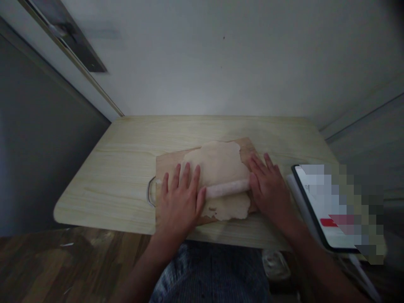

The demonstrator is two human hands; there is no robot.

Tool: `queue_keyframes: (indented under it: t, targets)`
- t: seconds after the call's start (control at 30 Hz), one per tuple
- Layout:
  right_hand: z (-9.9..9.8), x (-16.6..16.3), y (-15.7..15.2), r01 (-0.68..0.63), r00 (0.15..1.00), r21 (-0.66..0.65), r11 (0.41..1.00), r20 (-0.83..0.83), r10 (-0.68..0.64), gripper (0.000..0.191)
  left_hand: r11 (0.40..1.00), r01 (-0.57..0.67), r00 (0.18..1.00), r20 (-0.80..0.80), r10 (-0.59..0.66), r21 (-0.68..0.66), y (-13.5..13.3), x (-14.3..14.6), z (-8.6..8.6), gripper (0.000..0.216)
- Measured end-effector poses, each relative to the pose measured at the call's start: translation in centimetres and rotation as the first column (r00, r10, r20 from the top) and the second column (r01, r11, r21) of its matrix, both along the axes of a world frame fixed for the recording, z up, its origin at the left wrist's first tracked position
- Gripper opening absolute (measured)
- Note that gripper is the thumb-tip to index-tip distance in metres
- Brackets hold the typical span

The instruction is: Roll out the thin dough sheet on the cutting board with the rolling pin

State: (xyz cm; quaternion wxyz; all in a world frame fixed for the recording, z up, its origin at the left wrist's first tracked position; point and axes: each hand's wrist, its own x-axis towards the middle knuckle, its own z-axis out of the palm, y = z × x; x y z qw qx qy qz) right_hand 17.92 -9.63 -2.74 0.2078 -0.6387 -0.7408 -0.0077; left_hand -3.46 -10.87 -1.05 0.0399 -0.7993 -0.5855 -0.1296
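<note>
A thin, ragged-edged sheet of dough (217,162) lies on a wooden cutting board (167,160) with a metal handle at its left. Across the dough rests a pale rolling pin (227,188), its two ends hidden under my hands. My left hand (181,200) lies flat over the left end, fingers spread and pointing away from me, thumb against the pin. At the right end, my right hand (268,187) rests palm down with its fingers stretched out past the board's edge. Neither hand wraps its fingers round the pin. Small tears or dark marks show in the near part of the dough.
The board sits on a light wooden table (104,168) against a white door or wall (189,63). A phone (325,210) with a lit screen, partly pixelated, lies at the table's right, with a white cable (362,273) below it. A door handle plate (85,46) is at upper left.
</note>
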Motion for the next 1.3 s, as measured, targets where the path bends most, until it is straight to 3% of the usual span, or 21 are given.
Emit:
queue_keyframes:
  t: [0.33,0.5,0.6,0.7,0.77,0.83,0.9,0.93,1.0,1.1,1.23,1.3]
  targets:
    - [-1.7,1.3,-4.0,-0.039,0.994,0.035,0.999,-0.098,0.042,0.046,0.998,0.041,0.998,0.040,-0.044,0.056,-4.0,0.4,-0.8,0.043]
    - [-1.3,2.0,-5.3,-0.087,0.996,0.051,0.995,0.032,0.086,0.047,0.998,0.054,0.992,0.112,-0.057,0.035,-4.7,0.4,-1.8,0.042]
    - [-0.6,2.1,-5.0,-0.135,0.981,0.107,0.985,0.156,0.118,0.044,0.995,0.100,0.952,0.291,-0.089,-0.023,-4.6,-0.3,-1.7,0.040]
    - [-0.1,2.3,-4.3,-0.244,0.952,0.114,0.963,0.215,0.216,0.042,0.992,0.094,0.789,0.613,-0.025,-0.081,-4.3,-2.0,-1.2,0.038]
    - [-0.1,2.6,-4.1,-0.301,0.933,0.075,0.951,0.228,0.277,0.043,0.986,-0.018,0.575,0.805,0.145,-0.165,-3.7,-3.7,-0.8,0.037]
    - [-0.2,3.0,-4.2,-0.267,0.948,0.062,0.962,0.198,0.251,0.045,0.941,-0.080,0.303,0.892,0.337,-0.328,-2.8,-5.4,-0.6,0.036]
    - [-0.3,3.2,-4.5,-0.162,0.984,0.057,0.985,0.079,0.157,0.045,0.879,-0.010,0.081,0.876,0.475,-0.476,-1.9,-6.6,-0.4,0.034]
    - [-0.3,3.2,-4.6,-0.113,0.993,0.036,0.993,-0.017,0.114,0.043,0.855,0.044,0.012,0.856,0.517,-0.517,-1.4,-7.0,-0.4,0.032]
    - [-0.1,3.0,-4.7,-0.058,0.972,-0.017,0.998,-0.231,0.052,0.039,0.830,0.136,-0.043,0.834,0.550,-0.540,-0.6,-7.2,-0.2,0.029]
    - [0.1,2.4,-4.1,-0.025,0.887,-0.033,0.999,-0.462,0.007,0.035,0.808,0.223,-0.042,0.823,0.566,-0.545,0.4,-6.8,0.4,0.024]
    - [-0.5,1.9,-3.1,0.005,0.820,-0.059,0.998,-0.571,-0.038,0.034,0.763,0.252,-0.074,0.774,0.629,-0.596,1.7,-6.1,1.5,0.018]
    - [-0.8,1.8,-2.8,0.006,0.814,-0.085,0.996,-0.579,-0.054,0.033,0.743,0.254,-0.051,0.759,0.650,-0.619,2.4,-5.9,1.6,0.013]
